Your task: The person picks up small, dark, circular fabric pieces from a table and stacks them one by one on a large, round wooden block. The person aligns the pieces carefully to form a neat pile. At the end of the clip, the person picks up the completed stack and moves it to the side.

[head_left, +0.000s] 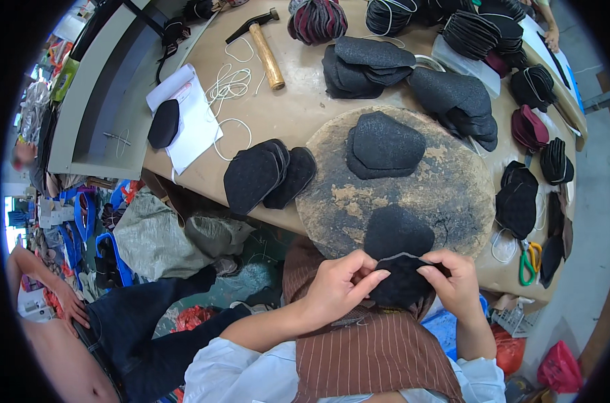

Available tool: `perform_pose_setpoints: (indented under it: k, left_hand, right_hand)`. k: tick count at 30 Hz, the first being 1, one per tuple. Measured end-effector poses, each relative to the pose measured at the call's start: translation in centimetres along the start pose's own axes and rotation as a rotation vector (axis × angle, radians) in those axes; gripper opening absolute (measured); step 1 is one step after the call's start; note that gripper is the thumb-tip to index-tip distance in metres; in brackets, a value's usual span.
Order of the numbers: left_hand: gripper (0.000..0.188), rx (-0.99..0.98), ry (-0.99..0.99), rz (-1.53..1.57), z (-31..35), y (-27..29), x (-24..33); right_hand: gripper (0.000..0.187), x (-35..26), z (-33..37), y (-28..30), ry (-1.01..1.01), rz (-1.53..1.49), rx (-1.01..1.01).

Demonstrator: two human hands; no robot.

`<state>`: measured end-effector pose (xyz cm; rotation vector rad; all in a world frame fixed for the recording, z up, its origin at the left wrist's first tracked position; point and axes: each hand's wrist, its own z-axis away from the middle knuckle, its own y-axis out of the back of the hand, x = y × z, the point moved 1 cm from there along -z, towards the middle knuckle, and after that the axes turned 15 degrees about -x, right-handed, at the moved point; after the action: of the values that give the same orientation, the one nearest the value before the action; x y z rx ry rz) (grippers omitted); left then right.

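If either pinch slips, the black piece [402, 289] could twist

Held by the near rim of the round board [453, 198], its pale edge is pinched between fingertips of the left hand [342, 282] and the right hand [456, 279]; uneven pulling might stretch it. A stray knuckle could skew the dark piece [399, 230] just beyond.

I wear a brown apron [379, 356] with thin, pale stripes along its length. My shirt [241, 369] is whitish-blue and rather wrinkled; its sleeves [481, 384] leave the forearms [268, 330] uncovered. My left grip [365, 274] and right grip [434, 269] are bare.
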<state>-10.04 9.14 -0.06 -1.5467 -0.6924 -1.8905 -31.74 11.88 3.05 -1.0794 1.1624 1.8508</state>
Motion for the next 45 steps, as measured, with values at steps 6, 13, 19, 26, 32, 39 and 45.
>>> perform_pose_setpoints:
  k: [6,13,19,26,32,39,45]
  left_hand:
    - [0.024,0.038,-0.063,-0.076,-0.8,0.8,0.2]
    - [0.049,0.2,-0.16,-0.642,0.4,1.3,0.5]
    - [0.048,0.237,-0.224,-0.696,2.1,0.3,-2.9]
    - [0.042,0.225,-0.237,-0.696,2.1,0.4,-3.4]
    - [0.042,0.226,-0.249,-0.692,2.0,0.6,-3.5]
    - [0.046,0.195,-0.258,-0.688,2.1,0.9,-3.3]
    - [0.071,-0.099,-0.292,-0.709,0.4,1.2,-0.7]
  right_hand:
    - [0.013,0.0,-2.0,0.1,-0.008,-0.073,0.057]
    - [0.012,0.6,-3.6,0.1,-0.072,-0.129,0.158]
    - [0.013,2.0,-4.3,-0.4,-0.134,-0.181,0.147]
    - [0.014,2.9,-4.7,-0.9,-0.168,-0.132,0.174]
    - [0.014,3.1,-4.8,-0.9,-0.179,-0.14,0.177]
    - [0.015,2.9,-4.9,-0.9,-0.192,-0.098,0.175]
    - [0.016,2.3,-5.0,-0.9,-0.207,-0.057,0.162]
